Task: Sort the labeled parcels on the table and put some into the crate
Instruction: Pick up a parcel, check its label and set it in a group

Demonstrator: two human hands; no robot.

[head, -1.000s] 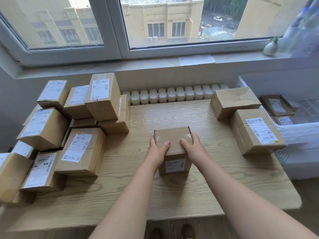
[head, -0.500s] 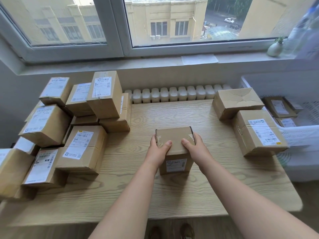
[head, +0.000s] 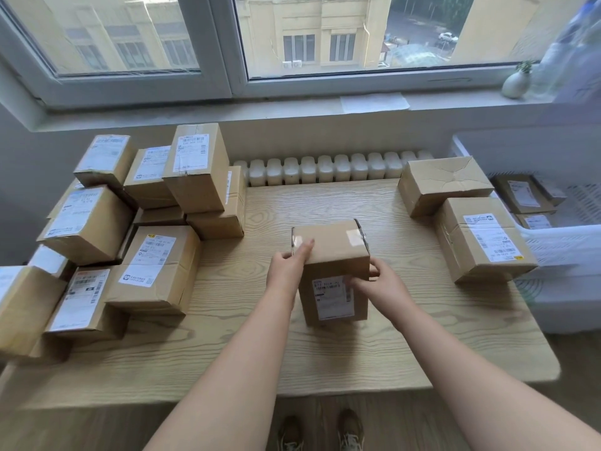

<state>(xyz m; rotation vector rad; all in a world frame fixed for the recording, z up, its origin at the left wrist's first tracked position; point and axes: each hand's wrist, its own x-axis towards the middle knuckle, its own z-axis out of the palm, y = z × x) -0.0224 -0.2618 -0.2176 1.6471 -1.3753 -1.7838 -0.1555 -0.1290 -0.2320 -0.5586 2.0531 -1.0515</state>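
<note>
At far left on the wooden surface (head: 325, 359), a stacked pile of labeled parcels (head: 153, 265). Runs off the frame edge, lower boxes half buried under upper ones, label print too small to read.

Near the middle, a small parcel (head: 335, 252) standing tall between both hands. Shows a label on its near face and clear tape at the top corners. Seems to rest on the surface, though contact under its base cannot be told.

Left hand (head: 287, 270) at the upper left edge: grip closed on the box, thumb laid over the top, fingers hidden behind the side wall.

Right hand (head: 380, 288) at the near right edge: grip also holding the box, fingertips covering a corner of the label, palm side out of sight.

Further right, two larger parcels (head: 481, 239) side by side, touching, apart from the held one.

At far right, beside the surface, a white crate (head: 559, 252), cut off by the frame. Holds a few labeled boxes (head: 523, 196), partly hidden behind its wall, count unclear.
</note>
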